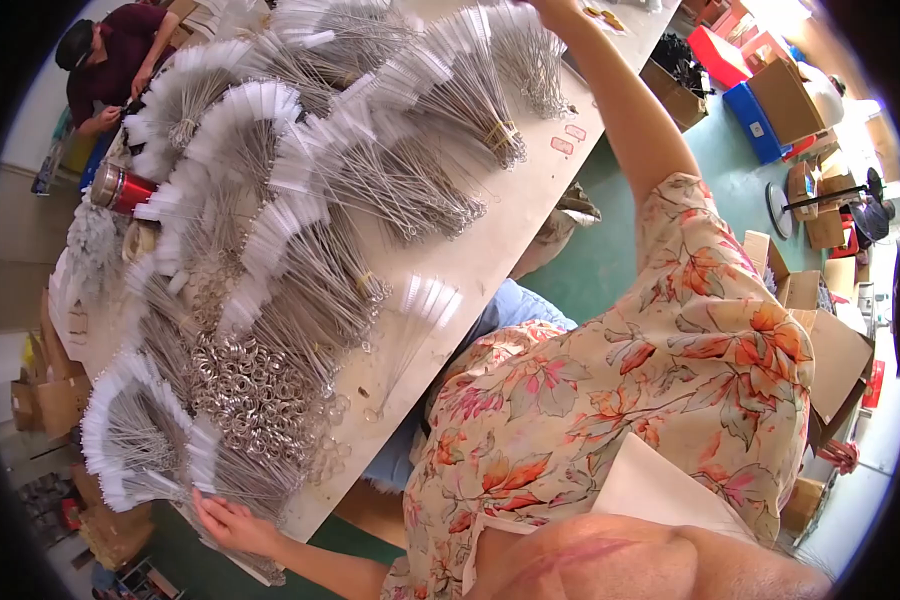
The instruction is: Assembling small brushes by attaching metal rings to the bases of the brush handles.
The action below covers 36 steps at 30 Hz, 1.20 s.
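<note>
At the lower left, my left hand rests against the edge of a fan of thin wire brushes with white tips. Its fingers are stretched out and slightly apart, touching the brushes' lower end. My right arm reaches up to the far end of the table, where my right hand is mostly cut off by the top edge of the picture. Near it lies a bundle of white-tipped wire brushes; the fingers are hidden. A heap of shiny metal rings lies beside the left-hand brushes.
More brush bundles, some tied, cover the table. A few loose brushes lie near its close edge. A red can stands on the far side, near another person. Cardboard boxes stand on the green floor.
</note>
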Tool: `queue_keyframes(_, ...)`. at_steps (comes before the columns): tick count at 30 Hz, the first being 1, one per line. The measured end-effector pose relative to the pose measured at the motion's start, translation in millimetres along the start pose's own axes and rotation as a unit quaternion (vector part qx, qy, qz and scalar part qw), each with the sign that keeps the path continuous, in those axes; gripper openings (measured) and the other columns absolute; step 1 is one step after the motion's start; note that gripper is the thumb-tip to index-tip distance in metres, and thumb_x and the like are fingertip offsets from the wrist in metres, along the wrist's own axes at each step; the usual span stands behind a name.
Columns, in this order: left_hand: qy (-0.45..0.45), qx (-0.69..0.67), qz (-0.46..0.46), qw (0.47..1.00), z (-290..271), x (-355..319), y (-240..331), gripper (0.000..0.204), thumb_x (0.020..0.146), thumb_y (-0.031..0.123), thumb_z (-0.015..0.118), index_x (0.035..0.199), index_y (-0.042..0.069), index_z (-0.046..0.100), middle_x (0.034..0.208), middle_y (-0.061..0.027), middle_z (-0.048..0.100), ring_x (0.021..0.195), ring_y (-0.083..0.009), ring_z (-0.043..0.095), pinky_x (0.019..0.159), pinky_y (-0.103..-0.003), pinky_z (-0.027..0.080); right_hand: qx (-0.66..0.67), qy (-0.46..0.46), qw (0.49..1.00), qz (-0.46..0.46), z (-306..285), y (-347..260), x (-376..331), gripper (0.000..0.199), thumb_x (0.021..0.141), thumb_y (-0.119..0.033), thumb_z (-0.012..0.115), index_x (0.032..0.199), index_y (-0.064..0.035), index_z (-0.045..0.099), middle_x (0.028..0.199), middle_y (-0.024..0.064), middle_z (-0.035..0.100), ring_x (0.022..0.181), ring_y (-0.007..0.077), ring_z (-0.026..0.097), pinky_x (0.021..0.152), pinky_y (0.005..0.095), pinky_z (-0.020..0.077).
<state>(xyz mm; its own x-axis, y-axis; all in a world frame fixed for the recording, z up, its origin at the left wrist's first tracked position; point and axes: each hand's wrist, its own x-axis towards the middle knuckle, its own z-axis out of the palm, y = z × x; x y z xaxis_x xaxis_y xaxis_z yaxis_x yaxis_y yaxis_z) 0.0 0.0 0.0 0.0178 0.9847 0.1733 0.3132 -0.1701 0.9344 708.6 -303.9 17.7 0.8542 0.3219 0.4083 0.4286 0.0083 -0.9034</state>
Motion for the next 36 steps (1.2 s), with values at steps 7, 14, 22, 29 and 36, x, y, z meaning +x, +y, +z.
queue_keyframes(7,-0.044,-0.176,-0.1,0.978,25,-9,-28,0.033,0.094,0.024,0.049,0.115,-0.002,0.054,0.074,0.0033,0.041,0.051,-0.0018,0.027,0.042,-0.017,0.02,-0.492,-0.013,0.869,0.056,6,87,-18,0.039,0.069,-0.043,0.072,0.084,-0.0076,0.07,0.077,0.0111,0.067,0.073,0.0236,0.064,0.072,0.0363,0.0485)
queue_keyframes(14,-0.061,-0.276,-0.111,0.953,65,-27,-15,0.03,0.092,0.02,0.052,0.109,-0.004,0.057,0.071,0.0021,0.044,0.051,-0.0027,0.029,0.042,-0.017,0.022,-0.48,0.139,0.864,-0.052,45,9,-24,0.033,0.084,-0.035,0.059,0.08,-0.0026,0.064,0.072,0.0073,0.062,0.07,0.0216,0.061,0.066,0.0355,0.048)
queue_keyframes(22,-0.272,-0.211,0.146,0.927,154,-76,72,0.027,0.091,0.003,0.046,0.117,-0.002,0.054,0.069,-0.0014,0.05,0.05,-0.0043,0.042,0.044,-0.018,0.035,0.264,-0.332,0.903,-0.072,224,-147,-201,0.019,0.096,-0.016,0.04,0.097,-0.0002,0.051,0.11,0.0109,0.051,0.095,0.0241,0.056,0.086,0.0383,0.0481)
queue_keyframes(29,-0.202,-0.15,0.335,0.908,170,-55,57,0.007,0.09,0.003,0.051,0.095,-0.002,0.052,0.096,-0.0089,0.054,0.08,-0.0163,0.057,0.074,-0.026,0.046,0.338,-0.395,0.852,-0.065,281,-184,-297,0.03,0.092,-0.026,0.053,0.113,-0.0051,0.057,0.117,0.0101,0.05,0.107,0.0178,0.048,0.094,0.0333,0.038)
queue_keyframes(36,-0.153,-0.2,0.37,0.894,166,-90,43,0.018,0.083,-0.003,0.059,0.1,-0.004,0.052,0.106,-0.015,0.048,0.082,-0.0224,0.063,0.075,-0.029,0.053,0.395,-0.412,0.768,0.291,281,-138,-318,0.026,0.091,-0.025,0.054,0.102,-0.0037,0.063,0.093,0.004,0.062,0.087,0.0151,0.058,0.078,0.0276,0.047)
